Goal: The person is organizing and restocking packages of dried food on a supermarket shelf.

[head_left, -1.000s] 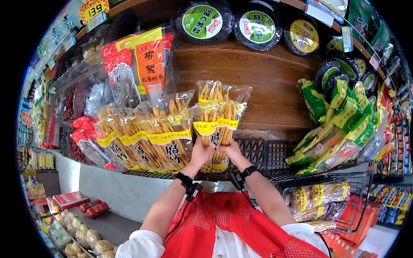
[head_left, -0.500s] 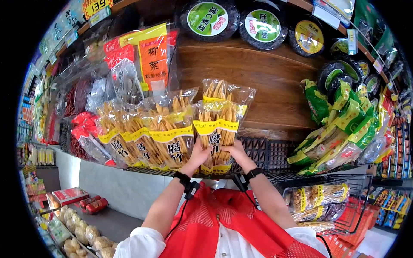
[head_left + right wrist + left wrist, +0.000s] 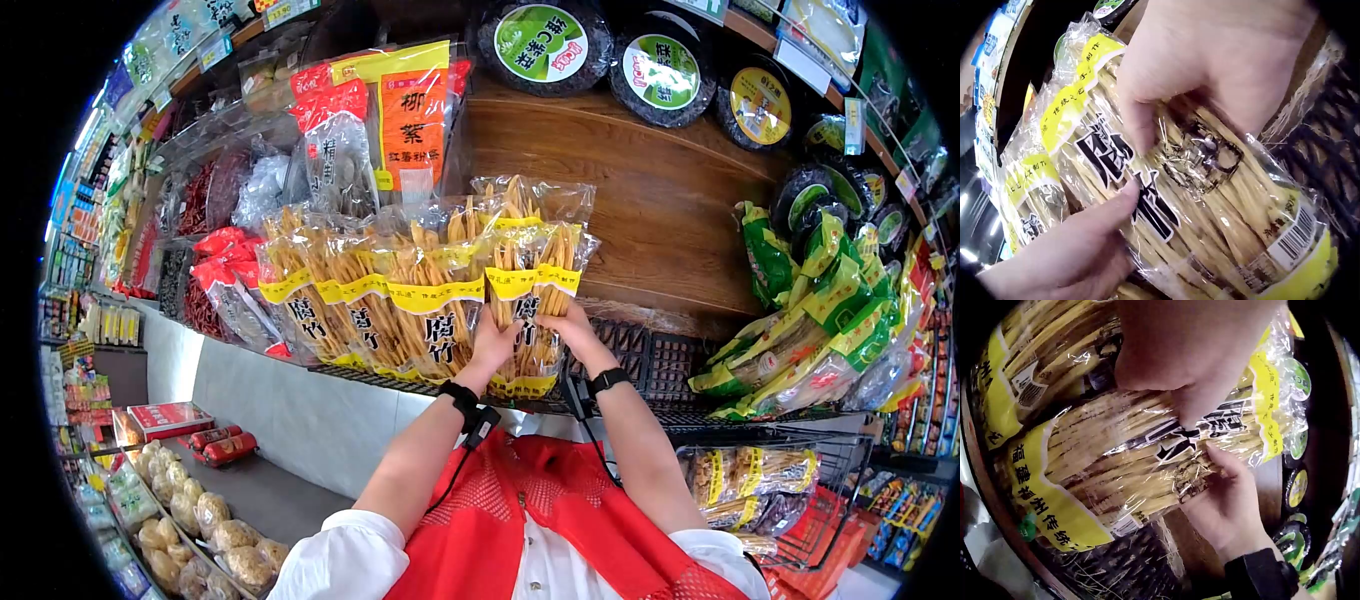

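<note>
Our L hand (image 3: pixel 494 345) & R hand (image 3: pixel 573 333) clamp opp. sides of a tall, yellow-banded clear-plastic bag of tan sticks (image 3: pixel 530 288), prob. to steady it upright.

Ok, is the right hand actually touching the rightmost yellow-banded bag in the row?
Touching. The right wrist view shows the right hand holding the bag, its thumb against the front.

Head view turned left, held bag of beancurd sticks (image 3: pixel 531 299) shifted right against the bag behind (image 3: pixel 516 216)
</note>
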A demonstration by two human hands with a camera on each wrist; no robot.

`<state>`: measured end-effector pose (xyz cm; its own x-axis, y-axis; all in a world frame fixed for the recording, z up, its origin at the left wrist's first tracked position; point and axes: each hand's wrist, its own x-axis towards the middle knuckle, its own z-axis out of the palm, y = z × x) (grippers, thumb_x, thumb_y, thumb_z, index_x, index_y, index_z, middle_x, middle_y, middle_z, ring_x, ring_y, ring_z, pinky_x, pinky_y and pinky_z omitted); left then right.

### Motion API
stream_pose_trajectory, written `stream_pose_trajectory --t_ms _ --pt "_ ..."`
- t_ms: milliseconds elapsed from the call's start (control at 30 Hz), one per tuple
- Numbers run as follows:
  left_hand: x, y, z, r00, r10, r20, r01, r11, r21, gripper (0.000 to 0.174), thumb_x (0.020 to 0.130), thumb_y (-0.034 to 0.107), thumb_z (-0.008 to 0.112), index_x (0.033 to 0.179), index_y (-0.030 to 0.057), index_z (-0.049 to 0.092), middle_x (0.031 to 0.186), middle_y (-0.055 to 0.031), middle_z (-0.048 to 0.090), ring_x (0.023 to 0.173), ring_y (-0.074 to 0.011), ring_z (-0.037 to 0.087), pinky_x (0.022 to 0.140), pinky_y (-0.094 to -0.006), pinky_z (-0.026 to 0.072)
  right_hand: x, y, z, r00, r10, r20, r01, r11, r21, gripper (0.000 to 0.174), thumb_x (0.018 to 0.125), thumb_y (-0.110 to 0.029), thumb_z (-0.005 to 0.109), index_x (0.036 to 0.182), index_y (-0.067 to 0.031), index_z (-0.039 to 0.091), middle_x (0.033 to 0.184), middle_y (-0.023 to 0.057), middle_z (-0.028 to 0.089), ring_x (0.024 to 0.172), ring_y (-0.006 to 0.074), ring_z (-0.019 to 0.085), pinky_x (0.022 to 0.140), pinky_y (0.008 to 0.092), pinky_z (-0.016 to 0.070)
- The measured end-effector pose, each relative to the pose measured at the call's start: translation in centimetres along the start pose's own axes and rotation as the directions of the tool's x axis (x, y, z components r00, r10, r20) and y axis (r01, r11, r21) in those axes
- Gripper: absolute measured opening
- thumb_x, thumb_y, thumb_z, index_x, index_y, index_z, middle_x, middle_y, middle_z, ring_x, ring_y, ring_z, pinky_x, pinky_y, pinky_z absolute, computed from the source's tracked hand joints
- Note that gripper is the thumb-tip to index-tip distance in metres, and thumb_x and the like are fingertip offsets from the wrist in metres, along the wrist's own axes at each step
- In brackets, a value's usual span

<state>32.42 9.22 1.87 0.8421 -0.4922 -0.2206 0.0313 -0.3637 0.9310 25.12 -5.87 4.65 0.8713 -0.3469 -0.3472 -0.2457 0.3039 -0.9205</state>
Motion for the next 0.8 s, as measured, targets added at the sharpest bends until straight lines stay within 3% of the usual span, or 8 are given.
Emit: stream_pose_trajectory --t_ms 133,233,300,367,500,567,700,800 --pt "1.0 -3.7 0.8 1.0 -0.02 -0.015 0.017 0.982 -0.188 0.049 0.078 0.014 0.065 0.115 -0.0008 0.037 0.092 -0.0132 0.058 0.085 -0.0192 0.056 0.075 -0.0341 0.0456 -1.3 2.7 -1.2 0.999 0.049 0.003 -0.041 0.874 -0.484 0.046 0.075 -0.028 0.068 0.107 0.0014 0.053 0.096 0.0129 0.063 0.088 0.0201 0.06 0.076 0.0323 0.0459" --pt "0.2 -2.2 0.8 0.995 0.001 -0.101 0.026 0.963 0.268 0.059 0.08 0.016 0.063 0.125 -0.0007 0.029 0.097 -0.0122 0.056 0.088 -0.0172 0.055 0.073 -0.0326 0.0464 -3.8 0.9 -1.2 0.985 0.145 -0.095 -0.163 0.581 -0.797 0.043 0.075 -0.037 0.065 0.098 -0.0008 0.061 0.093 0.0193 0.063 0.087 0.031 0.06 0.076 0.036 0.0464" --pt "-1.7 0.8 -0.1 0.969 -0.226 0.097 0.243 0.941 -0.237 0.067 0.082 0.017 0.06 0.132 -0.0021 0.019 0.113 -0.0146 0.051 0.097 -0.0223 0.054 0.076 -0.035 0.0464 -4.0 0.8 -1.6 0.977 0.174 -0.125 -0.197 0.5 -0.843 0.04 0.075 -0.037 0.064 0.093 -0.0013 0.063 0.093 0.0198 0.062 0.088 0.0333 0.059 0.075 0.0383 0.0467" --pt "-3.2 2.5 -1.5 0.932 -0.275 0.235 0.34 0.889 -0.308 0.068 0.083 0.016 0.057 0.132 -0.006 0.015 0.125 -0.0177 0.042 0.112 -0.0283 0.046 0.087 -0.0364 0.0414 -4.5 1.1 -2.0 0.963 0.21 -0.169 -0.245 0.422 -0.873 0.037 0.075 -0.037 0.063 0.088 -0.0018 0.065 0.092 0.0203 0.062 0.088 0.0356 0.058 0.074 0.0405 0.0469" --pt "-6.4 6.0 -2.9 0.965 0.144 0.218 -0.165 0.983 0.082 0.068 0.081 0.011 0.055 0.133 -0.0071 0.014 0.137 -0.0234 0.023 0.129 -0.0328 0.024 0.104 -0.0413 0.0231 -5.0 0.3 -1.8 0.973 0.117 -0.2 -0.224 0.263 -0.938 0.025 0.076 -0.026 0.061 0.085 -0.0032 0.064 0.085 0.0182 0.062 0.08 0.0349 0.06 0.07 0.0429 0.0478" --pt "-6.5 8.8 -3.3 0.764 0.499 0.409 -0.644 0.552 0.53 0.066 0.076 0.005 0.054 0.132 -0.0056 0.021 0.137 -0.0205 0.024 0.128 -0.0306 0.025 0.104 -0.0414 0.0238 -5.3 -0.7 -1.2 0.985 -0.118 -0.128 -0.051 0.506 -0.861 0.034 0.075 -0.03 0.064 0.094 -0.0019 0.06 0.086 0.0225 0.061 0.081 0.0367 0.059 0.072 0.0444 0.0483" --pt "-4.5 11.1 -2.6 0.629 0.478 0.613 -0.744 0.144 0.653 0.06 0.077 0.011 0.051 0.131 0.0005 0.029 0.141 -0.0146 0.022 0.13 -0.0302 0.021 0.106 -0.0453 0.0172 -4.2 0.0 -0.6 0.947 -0.253 -0.196 -0.041 0.511 -0.859 0.022 0.076 -0.021 0.062 0.09 -0.005 0.057 0.08 0.0204 0.061 0.078 0.0375 0.059 0.068 0.0452 0.0475" --pt "-2.5 9.4 -2.1 0.7 0.429 0.571 -0.678 0.148 0.72 0.063 0.076 0.017 0.055 0.132 0.004 0.031 0.142 -0.0101 0.021 0.132 -0.0282 0.018 0.107 -0.0445 0.0166 -3.9 0.8 -0.7 0.92 -0.334 -0.204 -0.008 0.507 -0.862 0.017 0.073 -0.019 0.064 0.08 -0.0043 0.058 0.075 0.0168 0.061 0.072 0.036 0.058 0.064 0.0441 0.0467"
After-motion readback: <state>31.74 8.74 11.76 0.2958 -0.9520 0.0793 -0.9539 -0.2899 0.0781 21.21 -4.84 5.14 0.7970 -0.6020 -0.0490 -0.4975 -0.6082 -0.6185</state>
